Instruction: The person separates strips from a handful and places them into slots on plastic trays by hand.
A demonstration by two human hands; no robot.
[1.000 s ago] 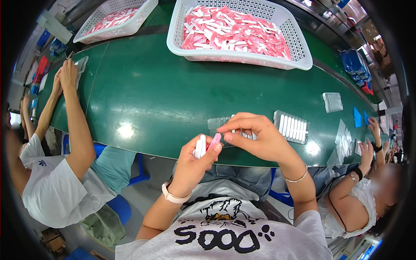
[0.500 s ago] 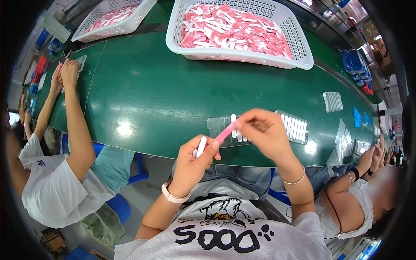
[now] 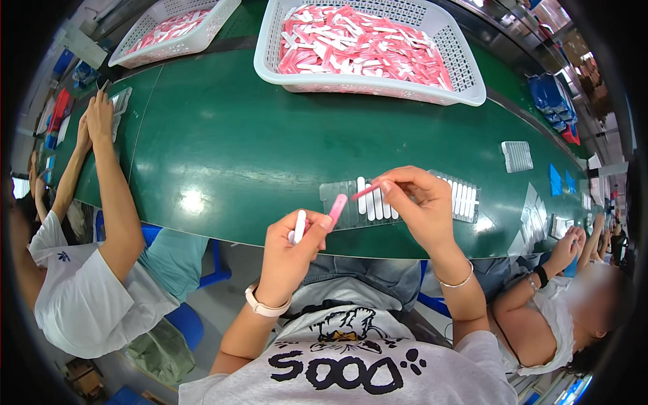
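My left hand is closed round slim plastic sticks. Rounded white ends stick out on its left side, and a pink end points up past the thumb. Just to the right, my right hand pinches a thin pink strip between thumb and fingertips, its tip close to the pink end but apart from it. Partly hidden by that hand, a clear slotted tray holds several white sticks in a row. A second clear tray, also with white sticks, lies to its right.
A white perforated basket heaped with pink and white pieces stands at the far side of the green table. Another such basket is far left. Co-workers sit on both sides. An unfilled clear tray lies at right.
Half a second ago one pink length stretched between both hands; now a gap separates the right hand's strip from the left's pink end. My left hand has shifted slightly left.
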